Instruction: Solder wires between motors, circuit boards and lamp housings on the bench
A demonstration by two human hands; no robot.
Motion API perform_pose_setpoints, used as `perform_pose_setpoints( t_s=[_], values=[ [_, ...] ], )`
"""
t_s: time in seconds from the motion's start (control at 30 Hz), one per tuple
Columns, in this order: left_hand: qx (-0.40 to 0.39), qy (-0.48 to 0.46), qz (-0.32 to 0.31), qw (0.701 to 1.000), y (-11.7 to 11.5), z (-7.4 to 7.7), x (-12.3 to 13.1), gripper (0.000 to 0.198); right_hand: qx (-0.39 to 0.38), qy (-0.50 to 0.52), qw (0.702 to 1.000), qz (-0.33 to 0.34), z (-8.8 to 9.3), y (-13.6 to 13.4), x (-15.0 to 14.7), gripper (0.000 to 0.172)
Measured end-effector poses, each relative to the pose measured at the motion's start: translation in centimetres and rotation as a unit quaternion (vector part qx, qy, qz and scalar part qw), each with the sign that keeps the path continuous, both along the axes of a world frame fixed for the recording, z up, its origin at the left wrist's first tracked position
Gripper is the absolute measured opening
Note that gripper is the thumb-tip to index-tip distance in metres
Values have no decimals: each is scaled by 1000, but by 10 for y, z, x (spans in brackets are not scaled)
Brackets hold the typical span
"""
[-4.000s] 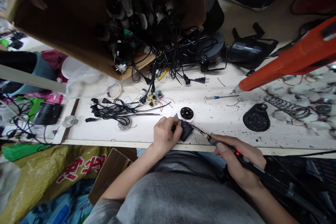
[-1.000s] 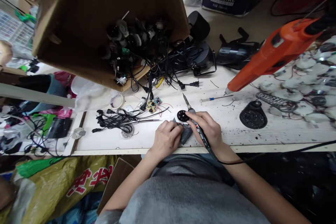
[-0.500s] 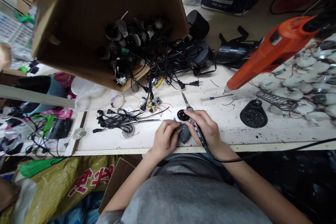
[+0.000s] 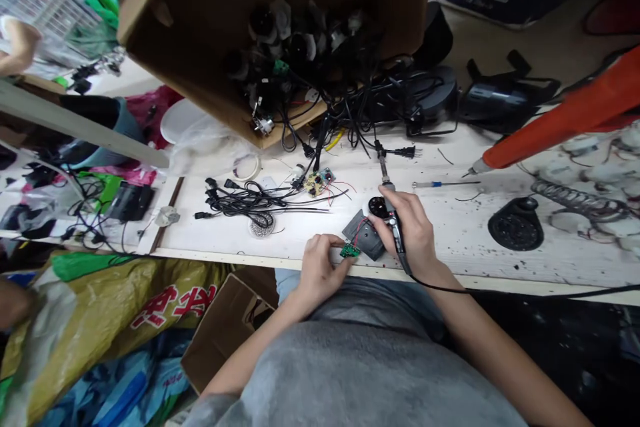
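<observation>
My left hand (image 4: 318, 268) pinches a small green circuit board (image 4: 350, 251) near the bench's front edge. Red wires rise from the board towards a round black part with a white rim (image 4: 378, 207). My right hand (image 4: 416, 230) is closed around a soldering iron (image 4: 398, 240), whose metal tip points away from me. The thumb and fingers of that hand also lie against the round part, gripping it alongside the iron. Under and between the hands, a dark grey flat pad (image 4: 365, 236) rests on the bench.
An open cardboard box (image 4: 200, 73) full of parts stands behind, with black power cords (image 4: 250, 203) in front. An orange electric screwdriver (image 4: 560, 127) hangs at right, above a small screwdriver (image 4: 445, 184). A black round holder (image 4: 516, 223) and a spring (image 4: 570, 193) lie at right.
My hands have moved apart. The left hand has drawn the green board towards me, away from the round part, so board and red wires now show. The view has shifted left.
</observation>
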State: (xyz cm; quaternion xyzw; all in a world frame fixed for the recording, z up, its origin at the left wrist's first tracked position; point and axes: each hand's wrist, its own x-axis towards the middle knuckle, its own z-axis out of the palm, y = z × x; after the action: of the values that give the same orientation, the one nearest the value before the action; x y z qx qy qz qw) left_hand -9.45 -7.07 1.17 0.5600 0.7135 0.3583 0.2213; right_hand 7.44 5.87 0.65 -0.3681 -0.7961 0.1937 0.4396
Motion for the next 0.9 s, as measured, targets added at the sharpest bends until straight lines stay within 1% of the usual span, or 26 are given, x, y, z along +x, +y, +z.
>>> perform_pose_setpoints(
  t_s=[0.07,0.13,0.2,0.27,0.33,0.43,0.5,0.57,0.63,0.7,0.8,0.9],
  values=[
    [-23,-90,2,996,3,4,2,19,17,-7,1000,-13,1,0,1,49],
    [-29,-172,-4,985,8,11,1,19,37,-11,999,-25,2,2,3,49],
    [-12,-205,-21,979,16,17,0,25,53,-18,998,-40,2,6,3,48],
    [15,-175,-46,983,26,20,1,30,59,-33,996,-55,2,11,3,45],
    [37,-117,-63,991,36,18,3,28,58,-47,996,-56,1,15,3,43],
    [61,-53,-55,995,43,11,7,23,68,-56,994,-60,3,12,7,42],
    [79,-37,-51,995,43,5,8,28,92,-57,991,-83,7,1,12,43],
    [95,-36,-65,993,40,0,6,35,116,-54,987,-100,10,-15,16,47],
    [105,-38,-78,991,38,-4,4,36,120,-49,988,-88,13,-31,19,55],
    [116,-26,-70,990,37,-8,2,34,109,-41,991,-59,13,-45,18,61],
    [134,-3,-45,990,36,-10,3,34,92,-32,995,-36,9,-56,13,63],
    [139,-2,-44,989,36,-11,9,30,90,-32,994,-48,1,-60,12,62]
  ],
)
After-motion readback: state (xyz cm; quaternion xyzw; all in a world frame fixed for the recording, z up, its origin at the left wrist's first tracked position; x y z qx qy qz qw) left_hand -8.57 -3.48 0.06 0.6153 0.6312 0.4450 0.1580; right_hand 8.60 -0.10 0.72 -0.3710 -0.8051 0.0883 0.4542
